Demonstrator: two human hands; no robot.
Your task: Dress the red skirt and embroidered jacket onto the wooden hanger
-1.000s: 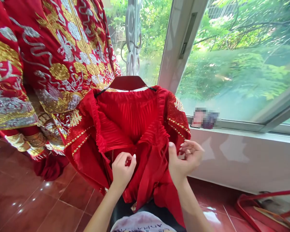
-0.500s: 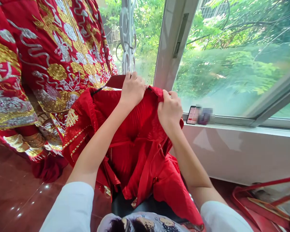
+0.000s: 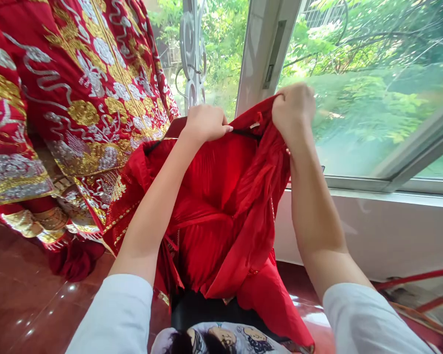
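Your left hand [image 3: 207,123] is clamped over the hanger [image 3: 175,129] near 12 o'clock, and your right hand [image 3: 294,110] is fisted around the edge of the red garment [image 3: 214,250], held up towards 1. Garment's dead centre, drooping to 6 by a black seat [image 3: 203,312]. Pretty cramped: embroidered robe [image 3: 96,73] fills 9 to 11, can't tell if they touch, window frame [image 3: 264,59] at 1, red metal frame [image 3: 421,277] at 4. Your right forearm hides part of the sill [image 3: 384,195].
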